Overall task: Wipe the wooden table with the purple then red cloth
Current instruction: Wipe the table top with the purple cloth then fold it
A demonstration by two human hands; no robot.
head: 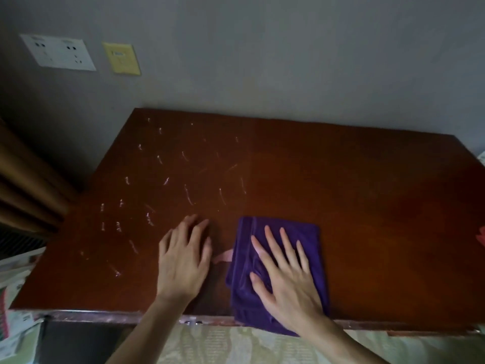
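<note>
The wooden table [341, 195] is dark reddish brown and fills the middle of the view. Its left half carries several whitish smear marks [187, 194]. A folded purple cloth [304, 232] lies near the front edge, its lower end hanging slightly over it. My right hand [284, 282] presses flat on the cloth with fingers spread. My left hand [183, 261] rests flat on the bare wood just left of the cloth, fingers apart, holding nothing. A sliver of the red cloth [481, 236] shows at the right edge of the view.
A grey wall backs the table, with a white socket plate [59, 51] and a yellow plate [122, 58] up left. Brown curtains [23, 185] hang at the left. Printed paper or bags [15, 292] lie at the lower left. Patterned fabric [236, 345] lies below the front edge.
</note>
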